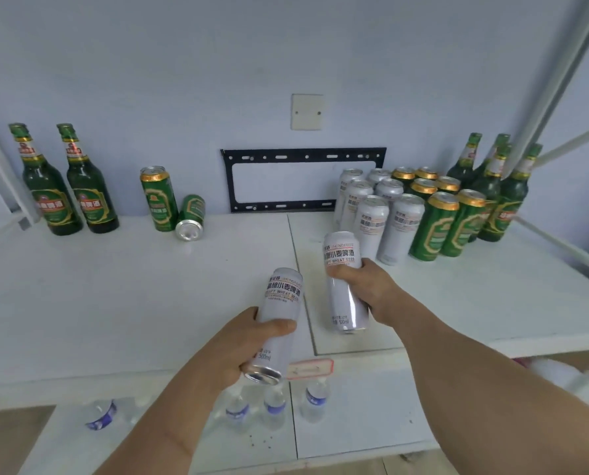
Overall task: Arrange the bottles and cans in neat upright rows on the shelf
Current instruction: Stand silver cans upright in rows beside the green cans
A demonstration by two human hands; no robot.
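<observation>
Gripping white cans, fingers curled: left hand (241,344) can (279,320) tilted forward; right hand (365,289) can (342,282) upright.

The white can (279,310) gripped in the left hand (248,344) reads "CRAFT WHEAT BEER" above the thumb, under a line of large Chinese characters, 小麦啤酒 among them; a small strip of Latin letters at the top is too blurred to read. Below the thumb, toward the can's base, stands "500ml".

The white can (342,279) held in the right hand (361,286) shows "HENGFEITE" near its top, well above the fingers, then the same large characters, then "WHEAT BEER" just above the fingers. Beneath the hand, near the base, "500ml" again.

The green bottles (70,190) and green cans (157,200) carry labels ending in 啤酒; the rest is unclear.
</observation>
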